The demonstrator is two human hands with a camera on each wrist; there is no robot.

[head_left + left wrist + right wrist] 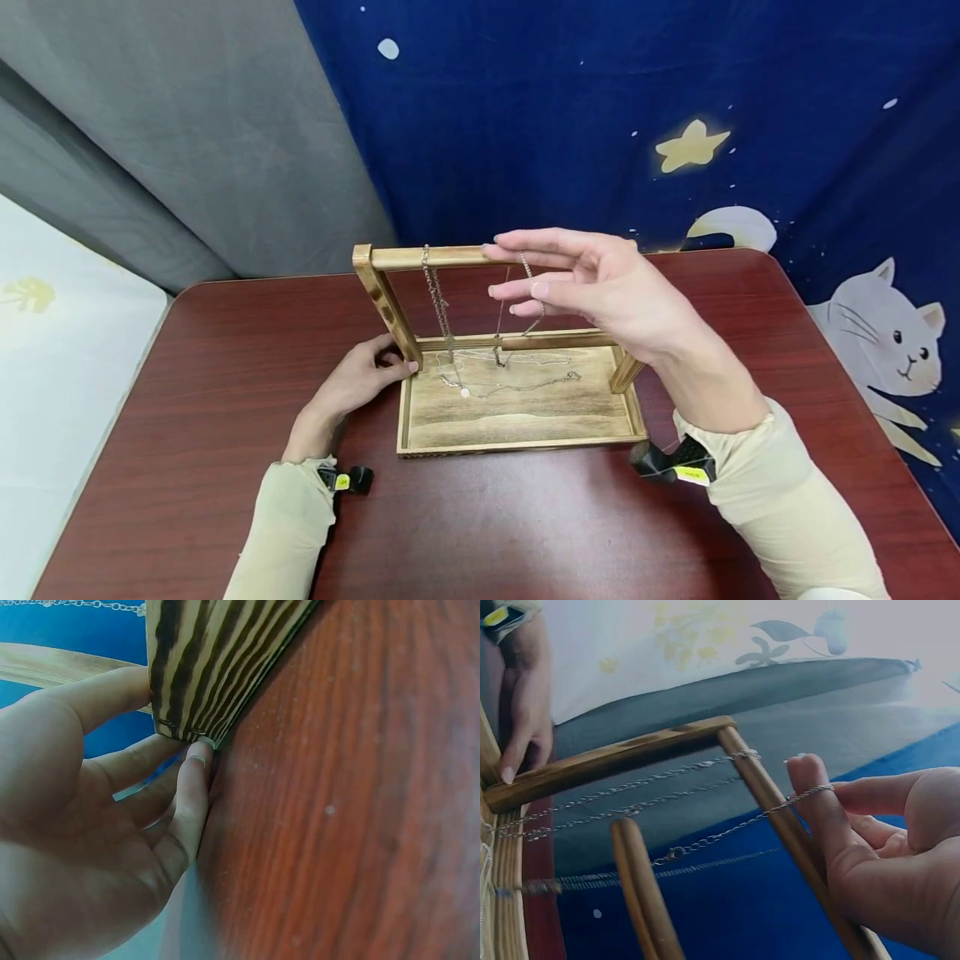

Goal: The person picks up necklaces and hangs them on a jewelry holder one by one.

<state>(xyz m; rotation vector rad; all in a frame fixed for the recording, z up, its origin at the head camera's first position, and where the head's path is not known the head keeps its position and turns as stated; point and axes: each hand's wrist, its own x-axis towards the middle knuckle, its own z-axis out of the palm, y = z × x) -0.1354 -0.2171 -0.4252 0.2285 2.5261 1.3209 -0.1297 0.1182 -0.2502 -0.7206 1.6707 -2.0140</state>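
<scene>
A wooden jewelry stand (522, 427), a shallow tray with a raised bar, stands on the table. My left hand (356, 379) grips its left end, thumb on the rim by the post; the left wrist view shows the fingers against the striped end wall (217, 660). My right hand (592, 279) is raised at the top bar (397, 259), holding a silver chain necklace (727, 838) that hangs from its fingers. Further left, a doubled chain (435, 292) hangs over the bar. Near the middle hangs a thinner chain (500, 312). Part of the bar is hidden behind my right hand.
Thin chains (517, 387) lie on the tray floor, one beside a small round white pendant (465, 392). A right post (625, 372) rises beneath my right wrist. The reddish-brown table (495, 533) backs onto grey (187, 100) and blue curtains (510, 125).
</scene>
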